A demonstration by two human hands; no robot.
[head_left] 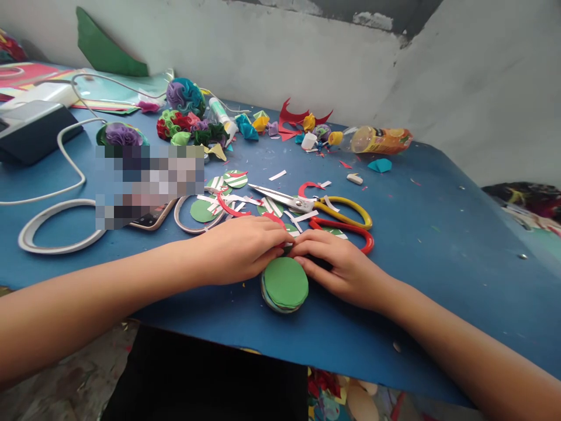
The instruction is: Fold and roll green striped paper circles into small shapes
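Observation:
My left hand and my right hand meet near the table's front edge, fingers bent and fingertips pressed together. A small dark green bit shows between them, but the fingers hide most of it. Just below the fingertips lies a round stack of green paper circles, its lower layers paler. Behind my hands rest scissors with one yellow and one red handle, blades spread slightly and pointing left. Around them are green paper circles with white strips, red curved paper scraps and loose white strips.
White rings and a partly blurred phone lie at the left. Ruffled paper flowers, a glue stick and folded paper bits stand along the back. An orange-labelled bottle lies by the wall. A white cable crosses the left side.

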